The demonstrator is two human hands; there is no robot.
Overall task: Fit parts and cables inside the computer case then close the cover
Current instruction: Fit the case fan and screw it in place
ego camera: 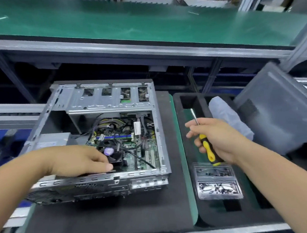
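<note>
Computer case [103,130] lies open; your left hand [79,160] rests on its near edge, fingers hiding part of the fan, while your right hand [218,139] grips a screwdriver [208,149] over blurred screw trays [218,181].

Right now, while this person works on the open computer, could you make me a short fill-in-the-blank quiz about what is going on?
1. The right hand grips a screwdriver whose handle is black and ____.
2. The left hand rests at the near edge of the open computer ____.
3. The clear boxes of small screws lie on the ____ side of the case.
4. The case's side cover is ____.

Missing words: yellow; case; right; off
</note>
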